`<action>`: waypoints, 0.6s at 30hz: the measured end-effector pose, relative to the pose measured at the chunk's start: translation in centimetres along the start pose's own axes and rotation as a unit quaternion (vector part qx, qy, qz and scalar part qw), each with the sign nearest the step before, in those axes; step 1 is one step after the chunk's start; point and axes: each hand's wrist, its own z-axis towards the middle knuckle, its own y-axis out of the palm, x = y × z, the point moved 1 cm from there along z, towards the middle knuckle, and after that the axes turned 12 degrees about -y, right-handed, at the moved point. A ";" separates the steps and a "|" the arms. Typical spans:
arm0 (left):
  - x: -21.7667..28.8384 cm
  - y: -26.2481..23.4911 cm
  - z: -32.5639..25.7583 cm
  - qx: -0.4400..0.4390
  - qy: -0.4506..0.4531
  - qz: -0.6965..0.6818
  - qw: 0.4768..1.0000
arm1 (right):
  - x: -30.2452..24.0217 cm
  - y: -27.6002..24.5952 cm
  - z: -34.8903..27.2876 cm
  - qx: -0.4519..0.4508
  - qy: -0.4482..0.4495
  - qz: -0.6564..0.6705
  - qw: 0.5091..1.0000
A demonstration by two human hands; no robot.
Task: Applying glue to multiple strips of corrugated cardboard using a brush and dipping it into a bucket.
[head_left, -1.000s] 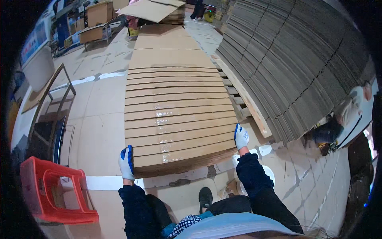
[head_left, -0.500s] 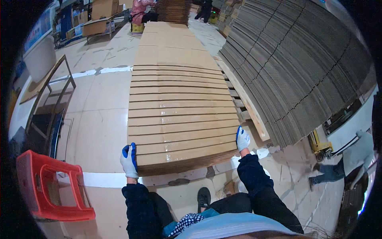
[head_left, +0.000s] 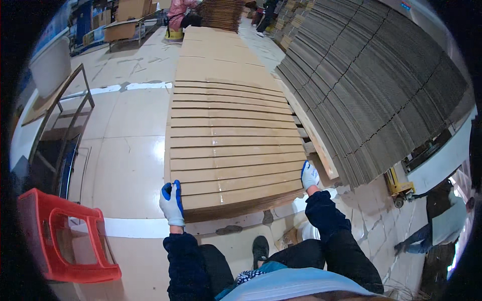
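A long overlapping row of brown flat cardboard sheets stretches away in front of me, its near end a thick stack with stepped edges. My left hand, in a white glove with blue fingers, grips the near left corner of the stack. At the near right corner, my right hand, gloved the same way, holds the opposite edge. The fingers of both hands are partly hidden against the cardboard. A shiny clear strip runs down the middle of the sheets.
A tall pile of grey corrugated sheets rises on the right beside a wooden pallet edge. A red plastic stool stands at left, near a metal-framed table. A yellow pallet jack and a walking person are at right.
Both my hands have shifted slightly right, and the near cardboard sheets with them. A strip of a lower layer now shows along the left edge. The person at right has moved.
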 end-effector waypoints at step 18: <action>0.1 0.0 0.0 -0.023 -0.008 -0.041 0.999 | -0.1 0.2 0.1 0.012 0.017 0.016 1.000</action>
